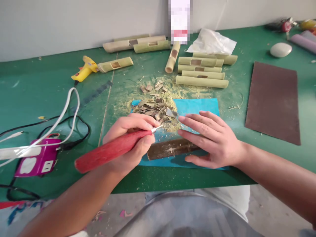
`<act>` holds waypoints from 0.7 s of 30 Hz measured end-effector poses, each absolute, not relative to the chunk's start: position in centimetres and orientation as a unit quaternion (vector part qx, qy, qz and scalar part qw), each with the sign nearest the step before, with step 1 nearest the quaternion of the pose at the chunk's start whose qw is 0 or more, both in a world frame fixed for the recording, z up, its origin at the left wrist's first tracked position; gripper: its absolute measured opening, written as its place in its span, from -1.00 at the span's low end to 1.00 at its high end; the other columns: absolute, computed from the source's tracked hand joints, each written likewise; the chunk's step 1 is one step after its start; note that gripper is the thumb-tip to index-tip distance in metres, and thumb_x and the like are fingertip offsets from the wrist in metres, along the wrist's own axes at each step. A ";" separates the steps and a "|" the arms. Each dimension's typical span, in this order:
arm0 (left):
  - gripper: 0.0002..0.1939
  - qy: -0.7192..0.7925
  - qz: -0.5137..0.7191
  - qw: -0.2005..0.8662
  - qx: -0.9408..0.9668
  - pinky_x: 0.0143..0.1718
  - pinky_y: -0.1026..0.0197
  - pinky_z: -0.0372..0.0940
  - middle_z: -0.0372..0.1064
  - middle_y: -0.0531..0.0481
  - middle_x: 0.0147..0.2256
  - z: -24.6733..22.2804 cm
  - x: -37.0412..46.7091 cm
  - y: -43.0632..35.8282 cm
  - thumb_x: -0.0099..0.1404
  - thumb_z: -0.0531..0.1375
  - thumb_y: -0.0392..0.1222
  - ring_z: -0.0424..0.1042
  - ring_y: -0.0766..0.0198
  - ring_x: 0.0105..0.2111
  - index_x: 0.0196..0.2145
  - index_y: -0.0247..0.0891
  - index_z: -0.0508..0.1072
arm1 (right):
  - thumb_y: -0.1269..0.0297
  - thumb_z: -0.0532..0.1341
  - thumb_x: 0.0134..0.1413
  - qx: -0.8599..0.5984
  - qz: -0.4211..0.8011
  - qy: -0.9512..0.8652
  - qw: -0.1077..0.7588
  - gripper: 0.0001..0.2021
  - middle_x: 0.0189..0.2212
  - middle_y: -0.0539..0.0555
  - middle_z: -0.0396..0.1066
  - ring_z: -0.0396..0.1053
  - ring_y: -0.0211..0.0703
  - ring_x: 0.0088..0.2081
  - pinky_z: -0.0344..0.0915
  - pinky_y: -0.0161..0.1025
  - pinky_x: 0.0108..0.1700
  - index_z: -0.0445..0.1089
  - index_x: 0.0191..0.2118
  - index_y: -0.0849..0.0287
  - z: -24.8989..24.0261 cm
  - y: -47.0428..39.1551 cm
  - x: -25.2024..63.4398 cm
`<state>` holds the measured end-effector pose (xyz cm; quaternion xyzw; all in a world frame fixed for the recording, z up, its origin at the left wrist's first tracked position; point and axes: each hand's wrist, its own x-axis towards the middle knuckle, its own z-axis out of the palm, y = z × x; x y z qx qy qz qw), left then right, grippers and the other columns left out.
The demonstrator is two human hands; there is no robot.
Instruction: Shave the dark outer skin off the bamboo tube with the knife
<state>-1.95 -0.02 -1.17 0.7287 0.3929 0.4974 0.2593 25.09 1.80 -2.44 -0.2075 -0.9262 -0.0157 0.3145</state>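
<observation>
My left hand [133, 138] is closed round the red wooden handle [106, 154] of a carving tool with a metal collar and a thin, short tip. That tip points right, over the edge of a pile of wood chips [153, 107]. Fingers spread, my right hand [214, 141] lies over the right end of a dark brown bamboo tube [168, 149], hiding that end. Whether it presses on the tube I cannot tell. The tube rests on a blue sheet [197, 105], with pale dust and bits on its top.
Pale bamboo tubes with cut openings [199, 69] lie at the back, some beneath a white plastic bag [212, 41]. A yellow glue gun [85, 69], a purple power strip [39, 158] and cables are at left. At right lie a brown sheet [274, 102] and a white oval object [280, 49].
</observation>
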 end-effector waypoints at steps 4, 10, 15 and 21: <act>-0.77 0.379 0.524 0.253 0.719 -0.18 0.05 0.59 0.56 -0.04 -0.21 -1.2 -1.6 -0.1 0.45 0.26 0.04 0.61 0.17 -0.20 -0.22 -0.16 0.44 | -0.03 0.19 0.34 -0.194 -0.055 -0.936 0.290 -0.45 0.27 0.23 0.43 0.31 0.09 0.35 0.13 0.09 0.41 0.38 0.25 0.26 -2.4 1.7 25.1; -0.78 0.374 0.537 0.244 0.716 -0.20 0.06 0.59 0.55 -0.03 -0.24 -1.2 -1.5 -0.2 0.44 0.27 0.04 0.61 0.18 -0.23 -0.23 -0.15 0.45 | -0.04 0.21 0.31 -0.180 -0.058 -0.939 0.287 -0.43 0.25 0.17 0.46 0.26 0.09 0.39 0.09 0.10 0.44 0.39 0.27 0.24 -2.5 1.5 25.1; -0.77 0.396 0.529 0.228 0.716 -0.24 0.07 0.60 0.56 -0.05 -0.20 -1.2 -1.7 -0.4 0.44 0.27 0.04 0.61 0.17 -0.22 -0.25 -0.15 0.45 | -0.04 0.22 0.31 -0.175 -0.052 -0.941 0.283 -0.42 0.24 0.18 0.46 0.27 0.08 0.38 0.11 0.12 0.43 0.38 0.28 0.24 -2.5 1.5 25.1; -0.89 0.403 0.523 0.218 0.718 -0.25 0.10 0.59 0.56 -0.03 -0.23 -1.3 -1.9 -0.7 0.41 0.30 -0.14 0.59 0.21 -0.27 -0.26 -0.17 0.44 | -0.03 0.13 0.39 -0.185 -0.055 -0.939 0.285 -0.47 0.30 0.17 0.40 0.27 0.05 0.38 0.03 0.12 0.46 0.37 0.27 0.23 -2.4 1.5 25.1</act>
